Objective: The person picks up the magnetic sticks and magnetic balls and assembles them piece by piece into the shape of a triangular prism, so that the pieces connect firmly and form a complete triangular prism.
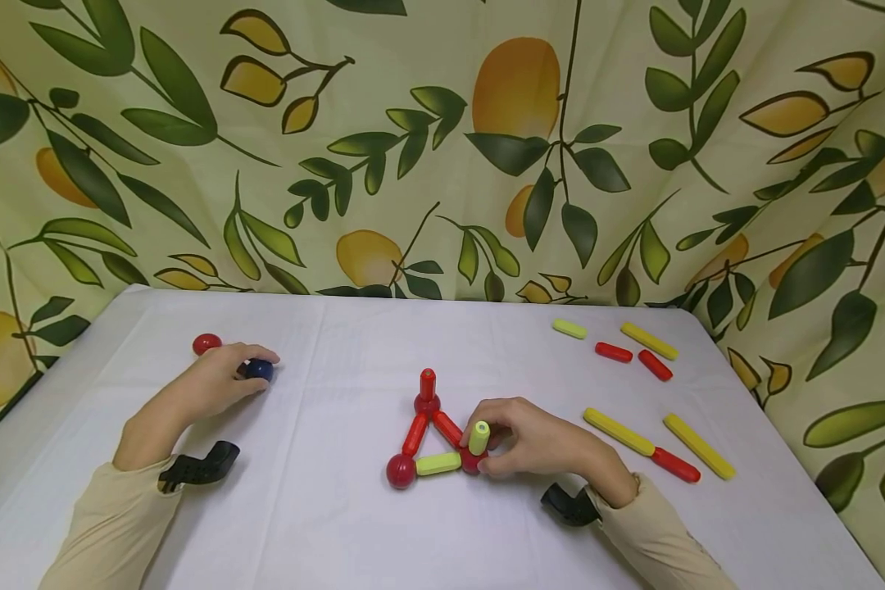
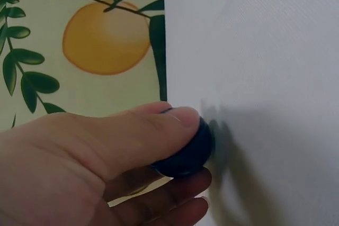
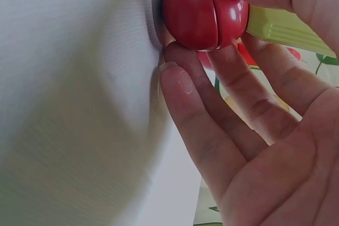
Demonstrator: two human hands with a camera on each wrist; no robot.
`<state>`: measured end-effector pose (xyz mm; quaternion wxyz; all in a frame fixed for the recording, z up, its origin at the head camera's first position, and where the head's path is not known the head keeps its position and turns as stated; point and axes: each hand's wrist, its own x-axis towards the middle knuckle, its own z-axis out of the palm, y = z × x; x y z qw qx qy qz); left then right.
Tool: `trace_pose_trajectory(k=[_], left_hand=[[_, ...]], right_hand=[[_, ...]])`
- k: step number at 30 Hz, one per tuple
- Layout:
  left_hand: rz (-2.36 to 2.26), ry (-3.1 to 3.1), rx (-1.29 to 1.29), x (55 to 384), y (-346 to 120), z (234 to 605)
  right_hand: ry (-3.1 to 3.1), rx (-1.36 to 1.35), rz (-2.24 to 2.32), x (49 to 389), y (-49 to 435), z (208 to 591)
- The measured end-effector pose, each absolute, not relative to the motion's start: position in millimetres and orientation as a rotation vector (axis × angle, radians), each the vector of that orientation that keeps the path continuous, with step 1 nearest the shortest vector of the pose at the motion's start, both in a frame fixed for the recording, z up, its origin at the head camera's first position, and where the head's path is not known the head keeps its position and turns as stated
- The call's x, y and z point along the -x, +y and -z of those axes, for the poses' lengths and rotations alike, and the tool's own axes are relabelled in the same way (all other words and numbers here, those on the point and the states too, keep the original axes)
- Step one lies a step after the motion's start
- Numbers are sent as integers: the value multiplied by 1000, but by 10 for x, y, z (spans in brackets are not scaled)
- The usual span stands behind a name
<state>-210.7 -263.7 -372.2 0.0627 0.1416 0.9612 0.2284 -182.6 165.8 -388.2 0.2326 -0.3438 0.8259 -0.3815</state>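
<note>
My left hand grips a blue ball between thumb and fingers; in the left wrist view the thumb lies over the ball, with shadow on the white cloth beside it. Toward the middle of the table lies a triangle of red balls and sticks. Two red sticks and a light green stick form its sides. From the back ball a short red stick stands up. My right hand holds the right corner's red ball, from which a light green stick rises.
A second red ball rests just behind my left hand. At the right lie loose red sticks, yellow sticks and a light green stick. One yellow stick meets a red stick end to end. A patterned curtain hangs behind.
</note>
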Motion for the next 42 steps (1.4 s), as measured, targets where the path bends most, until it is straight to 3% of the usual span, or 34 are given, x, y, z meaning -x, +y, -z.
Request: trace_pose_trajectory(k=[42], left_hand=[[-1099,2963,-796,1780,-1638,3500]], right_hand=[[2290,974,1075,1798,1566,3957]])
